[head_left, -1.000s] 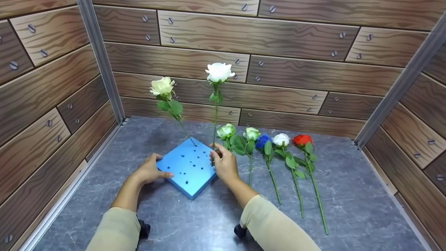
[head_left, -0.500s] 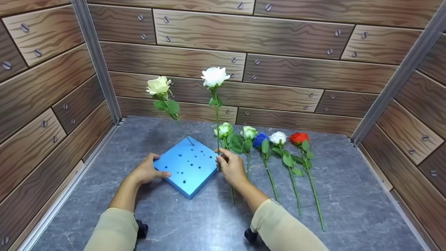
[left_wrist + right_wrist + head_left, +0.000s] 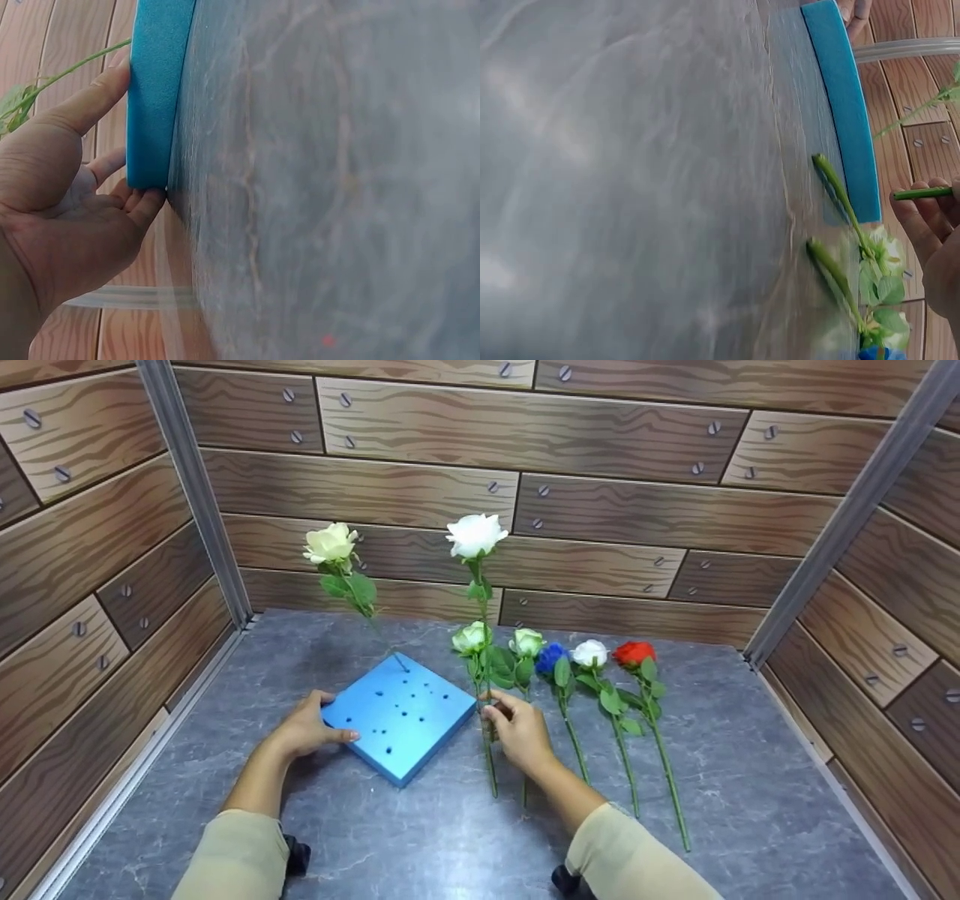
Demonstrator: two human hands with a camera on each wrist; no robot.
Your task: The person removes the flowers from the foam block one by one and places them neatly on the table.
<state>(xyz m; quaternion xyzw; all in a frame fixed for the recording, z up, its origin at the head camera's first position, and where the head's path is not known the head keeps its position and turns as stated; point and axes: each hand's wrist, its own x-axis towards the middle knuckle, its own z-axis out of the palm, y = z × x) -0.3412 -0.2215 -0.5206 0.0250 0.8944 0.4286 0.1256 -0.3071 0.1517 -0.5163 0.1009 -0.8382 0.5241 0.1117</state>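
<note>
A blue foam block (image 3: 405, 718) with several holes in its top lies turned cornerwise on the table. My left hand (image 3: 307, 727) grips its left corner, with the thumb on the top and the other fingers round the side. A cream-yellow rose (image 3: 331, 544) stands leaning left, its stem in a hole near the block's far corner. Just past the right corner, my right hand (image 3: 521, 729) pinches the stem of an upright white rose (image 3: 476, 536) between thumb and fingers. In the right wrist view, the cut end of this stem (image 3: 922, 193) sticks out from the hand, off the table.
To the right lie two pale green roses (image 3: 470, 637), a blue flower (image 3: 551, 657), another white rose (image 3: 590, 653) and a red rose (image 3: 634, 652), stems towards me. The grey marbled table (image 3: 450, 847) is enclosed by wood-patterned walls (image 3: 525, 427).
My right hand has carried the white rose rightward, from above the block's right edge to beyond its right corner. My left hand keeps its hold on the block. The head view has shifted slightly.
</note>
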